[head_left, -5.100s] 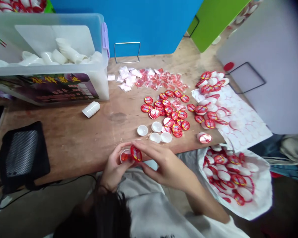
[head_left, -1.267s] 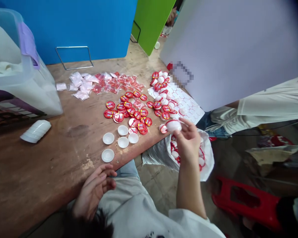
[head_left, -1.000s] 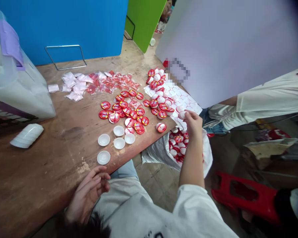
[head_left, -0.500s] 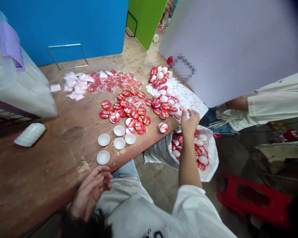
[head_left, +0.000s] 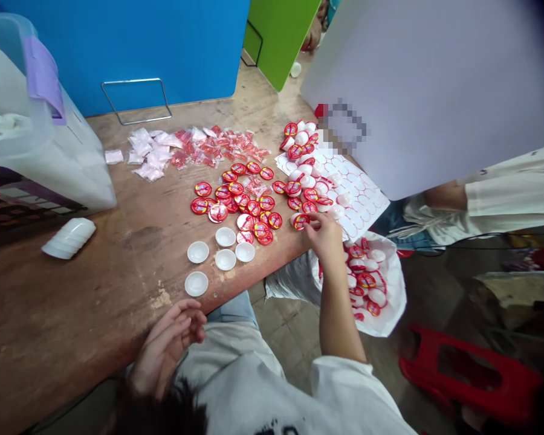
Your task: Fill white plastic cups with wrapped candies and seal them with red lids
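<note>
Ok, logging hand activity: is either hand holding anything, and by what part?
The right hand seems to pinch a red-labelled white cup by its edge; the left hand holds nothing.

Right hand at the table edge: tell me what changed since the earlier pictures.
The right hand moved left off the white cut-out sheet to the table edge and took hold of a red-labelled cap. The left hand and the plain white caps stayed as they were.
</note>
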The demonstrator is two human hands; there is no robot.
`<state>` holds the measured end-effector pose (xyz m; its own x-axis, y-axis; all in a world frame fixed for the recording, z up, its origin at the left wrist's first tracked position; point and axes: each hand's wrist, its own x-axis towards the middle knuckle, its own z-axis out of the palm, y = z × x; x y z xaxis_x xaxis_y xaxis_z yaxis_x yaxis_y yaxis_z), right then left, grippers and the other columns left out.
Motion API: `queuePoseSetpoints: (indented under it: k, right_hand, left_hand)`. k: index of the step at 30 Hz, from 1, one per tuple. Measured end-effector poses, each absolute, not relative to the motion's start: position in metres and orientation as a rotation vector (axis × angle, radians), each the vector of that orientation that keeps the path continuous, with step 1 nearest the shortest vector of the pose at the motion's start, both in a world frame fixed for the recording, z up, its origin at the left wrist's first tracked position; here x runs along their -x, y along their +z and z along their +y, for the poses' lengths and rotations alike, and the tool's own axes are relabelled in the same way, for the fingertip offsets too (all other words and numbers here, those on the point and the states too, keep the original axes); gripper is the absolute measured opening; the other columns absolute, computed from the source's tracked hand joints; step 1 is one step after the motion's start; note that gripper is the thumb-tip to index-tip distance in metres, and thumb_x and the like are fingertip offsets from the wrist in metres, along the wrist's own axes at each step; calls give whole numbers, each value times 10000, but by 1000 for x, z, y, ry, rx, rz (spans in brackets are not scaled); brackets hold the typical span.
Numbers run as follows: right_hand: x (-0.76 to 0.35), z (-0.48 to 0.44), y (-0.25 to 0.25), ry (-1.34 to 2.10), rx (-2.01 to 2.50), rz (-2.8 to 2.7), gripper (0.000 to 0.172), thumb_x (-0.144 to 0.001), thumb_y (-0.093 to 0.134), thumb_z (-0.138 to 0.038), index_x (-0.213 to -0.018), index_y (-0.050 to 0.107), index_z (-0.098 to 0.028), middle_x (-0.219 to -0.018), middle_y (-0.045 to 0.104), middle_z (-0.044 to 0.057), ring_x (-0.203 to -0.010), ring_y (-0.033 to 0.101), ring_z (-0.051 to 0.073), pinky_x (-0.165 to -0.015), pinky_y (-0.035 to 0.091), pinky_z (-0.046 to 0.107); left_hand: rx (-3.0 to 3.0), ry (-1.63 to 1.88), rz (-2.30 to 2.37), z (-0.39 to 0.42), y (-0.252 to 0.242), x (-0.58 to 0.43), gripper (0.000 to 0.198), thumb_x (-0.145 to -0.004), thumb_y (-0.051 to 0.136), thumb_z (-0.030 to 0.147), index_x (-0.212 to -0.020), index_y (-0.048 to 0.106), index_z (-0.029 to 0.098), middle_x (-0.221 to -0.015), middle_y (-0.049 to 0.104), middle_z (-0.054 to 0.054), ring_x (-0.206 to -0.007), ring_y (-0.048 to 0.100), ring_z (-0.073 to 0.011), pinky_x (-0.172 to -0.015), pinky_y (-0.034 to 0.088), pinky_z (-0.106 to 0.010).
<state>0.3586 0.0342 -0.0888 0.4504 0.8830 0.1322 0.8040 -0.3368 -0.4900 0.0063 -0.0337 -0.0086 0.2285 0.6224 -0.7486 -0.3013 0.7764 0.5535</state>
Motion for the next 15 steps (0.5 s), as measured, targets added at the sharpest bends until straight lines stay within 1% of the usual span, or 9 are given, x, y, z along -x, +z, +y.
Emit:
queuePoseSetpoints:
  k: [3,5,9,12,15]
  right_hand:
    - [-361,42,-90,129,2244,-1387,304,-765,554,-241,-1017,653,-103,-946,651,140,-709,599,212,-745,482,359]
    - [-362,47,-87,11,2243,-1393,315,-790,545,-272,-1035,654,-106,-968,648,149,-775,594,231,-775,472,369]
    - [-367,67,-76,-152,2265,-1510,293,-856,502,-316,-938,707,-124,-972,632,150,-935,555,263,-865,424,383]
    - [-371,93,-66,-72,2447,-1673,312,-840,548,-367,-906,720,-116,-946,631,165,-956,547,292,-851,415,406]
    - [-367,118,-58,22,2667,-1760,398,-787,622,-433,-957,696,-81,-973,647,192,-954,572,323,-803,436,404]
  left_hand:
    - [-306,661,1181,-34,-9,-5,161,-756,584,188,-913,602,159,-773,639,-32,-664,566,-120,-657,427,-246]
    - [-299,660,1176,-34,-10,-5,160,-753,588,191,-909,602,157,-770,639,-33,-661,564,-120,-657,427,-246]
    - [-286,644,1157,-33,-13,-4,170,-733,608,191,-899,603,158,-762,640,-30,-657,564,-120,-654,427,-241]
    - [-293,626,1144,-33,-15,-4,182,-718,623,196,-895,605,159,-757,644,-32,-662,566,-128,-653,433,-245]
    - [-303,647,1161,-35,-14,-4,159,-742,595,184,-898,609,160,-757,641,-31,-663,564,-125,-652,431,-240]
